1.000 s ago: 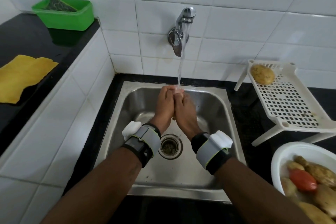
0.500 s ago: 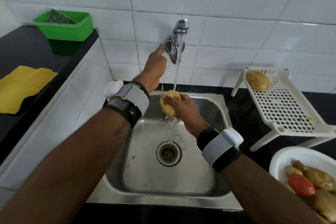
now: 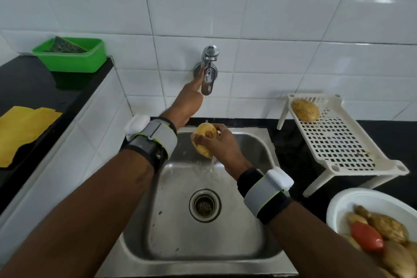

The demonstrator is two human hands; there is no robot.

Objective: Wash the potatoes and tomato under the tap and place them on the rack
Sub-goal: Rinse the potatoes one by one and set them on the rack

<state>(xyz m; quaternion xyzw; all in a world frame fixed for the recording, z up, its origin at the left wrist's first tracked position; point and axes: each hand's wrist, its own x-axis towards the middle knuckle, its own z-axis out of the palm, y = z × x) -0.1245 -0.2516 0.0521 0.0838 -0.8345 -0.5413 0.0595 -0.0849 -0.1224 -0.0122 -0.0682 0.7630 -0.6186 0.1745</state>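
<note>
The water has stopped. Half a second ago a stream was running from the tap (image 3: 208, 67) onto the potato (image 3: 204, 133); now only a few drops fall below it into the sink (image 3: 171, 221). The left hand (image 3: 189, 95), which a second ago was rubbing the potato together with the right, is up at 12 o'clock of the sink with its fingers stretched out and their tips against the side of the tap, holding nothing. The right hand (image 3: 222, 145) alone has the potato, fingers curled round it, above the back of the basin.

I judge that the rinse of this potato is finished and it is ready to go to the rack (image 3: 338, 142), at 3 o'clock of the sink.

Counted:
- One tap, one sink, one rack.
- One washed potato (image 3: 305, 110) on the rack's far end.
- One potato in the right hand.
- One white bowl (image 3: 352, 198) at 4 o'clock, holding one tomato (image 3: 366, 237) and at least four unwashed potatoes (image 3: 388, 225); the frame edge cuts off the rest.
- One green tub (image 3: 74, 61) at 10 o'clock and one yellow cloth (image 3: 24, 128) at 9 o'clock on the dark surface (image 3: 27, 88).
</note>
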